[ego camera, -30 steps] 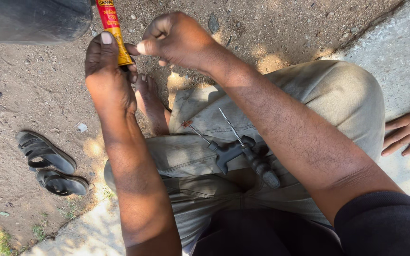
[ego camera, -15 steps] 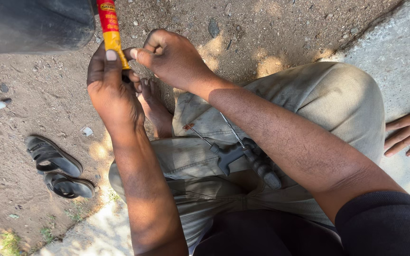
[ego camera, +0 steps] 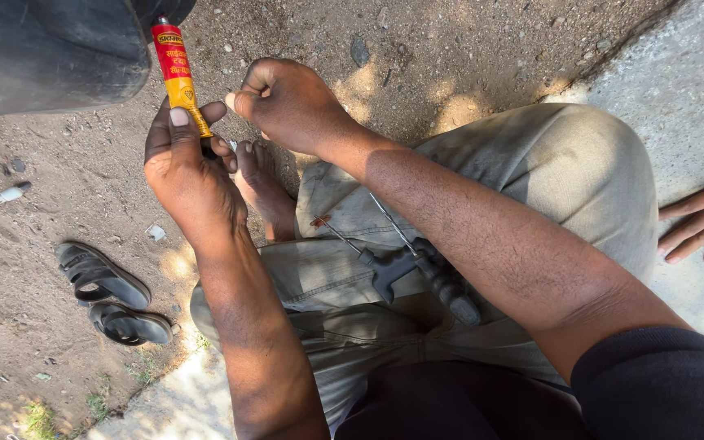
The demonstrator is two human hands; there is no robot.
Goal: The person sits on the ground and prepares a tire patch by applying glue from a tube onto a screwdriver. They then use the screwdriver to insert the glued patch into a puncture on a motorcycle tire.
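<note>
Head view: the left hand [ego camera: 189, 175] pinches the lower end of a red and yellow tube [ego camera: 178, 73], thumb and fingers [ego camera: 179, 122] pressed round it. The tube's long axis runs up and slightly left from that hand, cap toward the dark tyre [ego camera: 50, 57]. The right hand [ego camera: 287, 102], fingers curled shut on nothing visible, sits just right of the tube; the left is nearer. Two T-handled tools [ego camera: 417, 269] lie below on the lap. Since the earlier frame, the right hand has drawn slightly away from the tube.
</note>
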